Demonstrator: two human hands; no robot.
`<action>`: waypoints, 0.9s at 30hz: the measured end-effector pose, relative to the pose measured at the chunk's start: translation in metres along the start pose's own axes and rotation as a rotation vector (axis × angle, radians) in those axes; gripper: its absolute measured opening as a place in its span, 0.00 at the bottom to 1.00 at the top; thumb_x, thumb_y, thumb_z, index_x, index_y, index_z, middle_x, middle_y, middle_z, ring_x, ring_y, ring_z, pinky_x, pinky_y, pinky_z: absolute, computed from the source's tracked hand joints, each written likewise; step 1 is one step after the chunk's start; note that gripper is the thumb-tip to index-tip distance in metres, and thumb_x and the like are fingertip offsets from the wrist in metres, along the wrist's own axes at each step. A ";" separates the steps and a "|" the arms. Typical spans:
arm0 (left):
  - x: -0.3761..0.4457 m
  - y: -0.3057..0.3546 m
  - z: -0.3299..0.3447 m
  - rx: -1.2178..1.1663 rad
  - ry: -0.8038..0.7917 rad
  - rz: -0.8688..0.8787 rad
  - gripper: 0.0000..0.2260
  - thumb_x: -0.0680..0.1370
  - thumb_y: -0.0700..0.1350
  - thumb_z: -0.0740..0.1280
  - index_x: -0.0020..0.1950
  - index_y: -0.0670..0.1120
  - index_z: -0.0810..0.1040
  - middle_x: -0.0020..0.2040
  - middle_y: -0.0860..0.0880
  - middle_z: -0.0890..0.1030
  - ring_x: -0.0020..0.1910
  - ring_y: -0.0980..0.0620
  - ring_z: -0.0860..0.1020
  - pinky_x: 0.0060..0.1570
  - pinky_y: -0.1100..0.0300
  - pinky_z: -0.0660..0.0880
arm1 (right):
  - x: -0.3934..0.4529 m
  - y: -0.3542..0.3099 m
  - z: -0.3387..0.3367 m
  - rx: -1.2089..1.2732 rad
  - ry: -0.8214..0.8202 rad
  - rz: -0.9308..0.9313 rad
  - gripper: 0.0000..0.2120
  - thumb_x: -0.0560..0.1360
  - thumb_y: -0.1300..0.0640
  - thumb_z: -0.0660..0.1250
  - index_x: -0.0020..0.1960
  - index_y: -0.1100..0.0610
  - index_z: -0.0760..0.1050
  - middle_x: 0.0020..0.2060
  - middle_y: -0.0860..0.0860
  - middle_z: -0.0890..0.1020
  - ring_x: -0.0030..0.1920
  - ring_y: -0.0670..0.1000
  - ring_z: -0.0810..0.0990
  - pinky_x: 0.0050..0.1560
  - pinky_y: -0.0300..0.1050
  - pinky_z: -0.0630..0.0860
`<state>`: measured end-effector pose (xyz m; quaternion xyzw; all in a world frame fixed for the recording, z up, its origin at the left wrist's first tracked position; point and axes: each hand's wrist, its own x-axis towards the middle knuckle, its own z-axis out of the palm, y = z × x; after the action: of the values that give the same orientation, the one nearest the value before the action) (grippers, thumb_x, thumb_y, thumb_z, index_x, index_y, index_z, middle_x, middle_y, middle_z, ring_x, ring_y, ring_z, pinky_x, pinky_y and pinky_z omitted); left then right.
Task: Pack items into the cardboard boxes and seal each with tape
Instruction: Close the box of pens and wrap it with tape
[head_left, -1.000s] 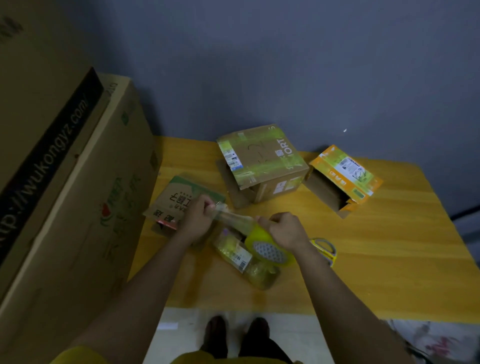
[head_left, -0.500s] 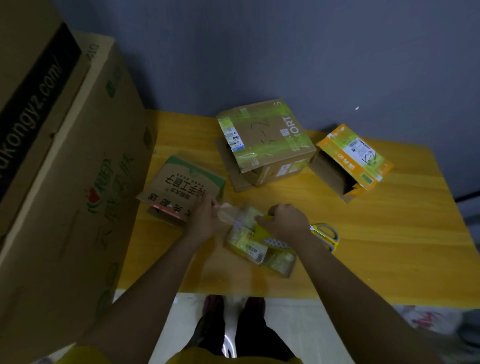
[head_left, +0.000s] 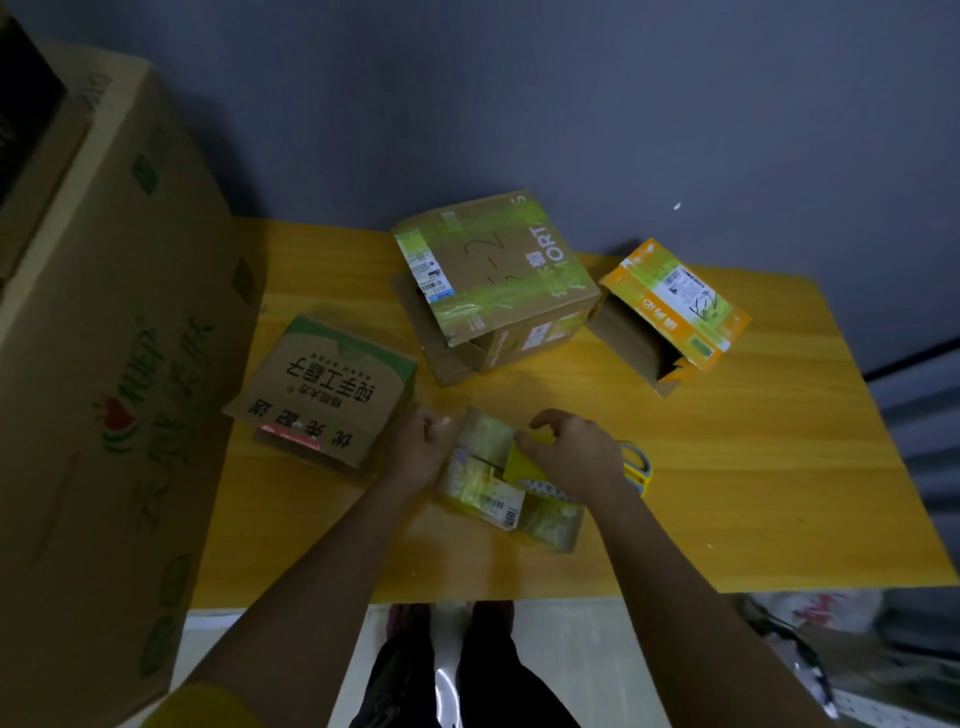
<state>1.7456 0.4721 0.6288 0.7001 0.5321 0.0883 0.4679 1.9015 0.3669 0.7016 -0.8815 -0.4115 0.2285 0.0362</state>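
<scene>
**Tape comes down onto the little box**

Between the two hands, near the front edge of the yellow table (head_left: 727, 467), sits a small box (head_left: 485, 491) wrapped in shiny tape. A second ago the hands held the tape up in the air, stretched over the box. Now both hands are low, and the tape dispenser (head_left: 524, 462) is right on top of the box. My guess is that a strip is being stuck down, so this box is getting sealed.

The left hand (head_left: 421, 447) has its fingers curled, and they seem to pinch the loose end of the clear tape (head_left: 480, 431) just past the far left side of the box. The right hand (head_left: 576, 457) has its fingers wrapped around the yellow dispenser.

The small box lies flat. Its long side runs from near the left fingers toward the right wrist and the table edge. The tape looks like it goes across the far end, from one hand to the other.

Just behind the right hand lie yellow scissors (head_left: 639, 465). Left of the left fingers sits a brown box with a green top (head_left: 327, 389). Farther back are a bigger taped box (head_left: 498, 275) and an orange box (head_left: 670, 306) lying open on its side. They likely need packing and taping next.
</scene>
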 end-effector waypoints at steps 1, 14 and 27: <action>0.001 -0.002 0.003 -0.009 -0.005 -0.014 0.08 0.82 0.42 0.58 0.43 0.43 0.67 0.37 0.49 0.68 0.38 0.49 0.68 0.35 0.55 0.61 | -0.001 0.001 0.001 0.013 0.020 -0.002 0.19 0.76 0.36 0.62 0.59 0.48 0.76 0.27 0.46 0.70 0.26 0.46 0.68 0.25 0.40 0.59; 0.012 -0.017 0.020 -0.036 -0.027 -0.162 0.04 0.83 0.40 0.56 0.50 0.42 0.68 0.45 0.45 0.71 0.44 0.47 0.70 0.42 0.57 0.65 | 0.002 -0.009 0.009 0.016 0.022 0.001 0.17 0.76 0.38 0.62 0.56 0.47 0.78 0.35 0.50 0.77 0.35 0.52 0.74 0.30 0.41 0.65; 0.015 -0.032 0.026 -0.041 -0.030 -0.106 0.05 0.82 0.41 0.58 0.52 0.41 0.71 0.47 0.45 0.72 0.47 0.48 0.71 0.39 0.60 0.62 | -0.004 -0.020 0.005 0.013 0.023 -0.010 0.16 0.77 0.40 0.62 0.57 0.48 0.79 0.43 0.52 0.82 0.45 0.54 0.80 0.35 0.42 0.65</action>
<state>1.7466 0.4695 0.5848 0.6623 0.5594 0.0638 0.4943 1.8827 0.3762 0.7034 -0.8818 -0.4140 0.2210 0.0477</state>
